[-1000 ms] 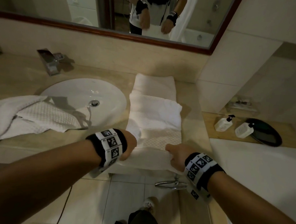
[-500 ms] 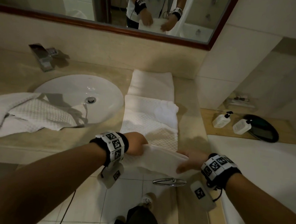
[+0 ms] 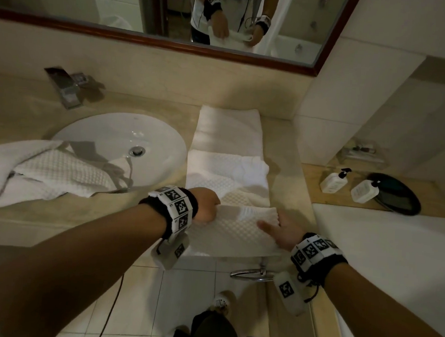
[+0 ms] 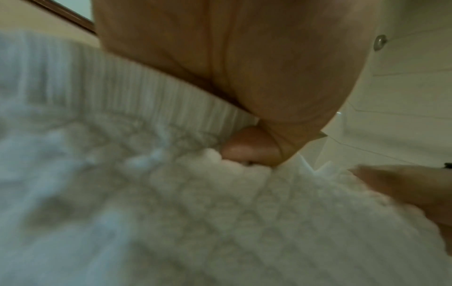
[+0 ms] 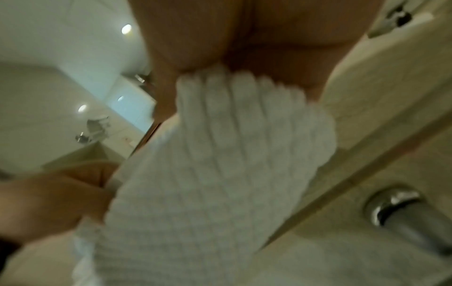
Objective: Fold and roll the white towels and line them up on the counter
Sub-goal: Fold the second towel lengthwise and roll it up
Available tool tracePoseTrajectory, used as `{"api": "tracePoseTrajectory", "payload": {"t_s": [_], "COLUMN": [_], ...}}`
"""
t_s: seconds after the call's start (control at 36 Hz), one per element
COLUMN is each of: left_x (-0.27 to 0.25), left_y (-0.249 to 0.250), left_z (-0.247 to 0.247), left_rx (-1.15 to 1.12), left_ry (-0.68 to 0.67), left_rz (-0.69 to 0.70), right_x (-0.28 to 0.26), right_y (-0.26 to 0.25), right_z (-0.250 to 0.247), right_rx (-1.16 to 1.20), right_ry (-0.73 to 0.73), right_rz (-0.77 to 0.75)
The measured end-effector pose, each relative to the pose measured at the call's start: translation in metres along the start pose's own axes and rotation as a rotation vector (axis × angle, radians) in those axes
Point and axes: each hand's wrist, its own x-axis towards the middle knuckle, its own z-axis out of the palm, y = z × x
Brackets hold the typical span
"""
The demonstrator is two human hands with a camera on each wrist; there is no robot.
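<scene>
A long folded white towel (image 3: 229,174) lies on the beige counter (image 3: 283,177) right of the sink, running from the back wall to the front edge. Both hands hold its near end, turned up over the strip with the waffle side showing. My left hand (image 3: 207,206) grips the left corner in curled fingers. My right hand (image 3: 281,230) pinches the right side, thumb on top, fingers hidden underneath. In the left wrist view a fingertip of the left hand (image 4: 252,151) digs into the towel (image 4: 195,212). The right wrist view shows the towel (image 5: 220,164) running up into the right hand (image 5: 269,38).
A second white towel (image 3: 46,173) lies crumpled at the left, partly over the sink (image 3: 114,135). A faucet (image 3: 64,88) stands behind it. Two pump bottles (image 3: 334,181) and a black tray (image 3: 399,194) sit on a lower ledge at right. A chrome towel ring (image 3: 251,273) hangs under the counter edge.
The towel's near end, which hung at the counter edge, has been lifted by both hands and turned forward over the strip. The right hand has rotated so its thumb is on top.
</scene>
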Motion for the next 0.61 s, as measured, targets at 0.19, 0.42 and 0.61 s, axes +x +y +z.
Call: {"api": "tracePoseTrajectory", "payload": {"t_s": [0.19,0.42,0.61], "left_x": [-0.003,0.000,0.008], "left_y": [-0.001,0.001,0.004], "left_z": [0.002,0.005,0.005], "left_rx": [-0.008,0.032,0.043], "left_ry": [0.009,0.024,-0.021], "left_rz": [0.005,0.019,0.006], "right_x": [0.009,0.002,-0.017], "right_y": [0.031,-0.014,-0.050], "right_z": [-0.005,-0.004,0.035], "right_rx": [-0.121,-0.110,-1.023], "right_ry": [-0.053,0.180,0.115], "right_rz": [0.095,-0.074,-0.386]}}
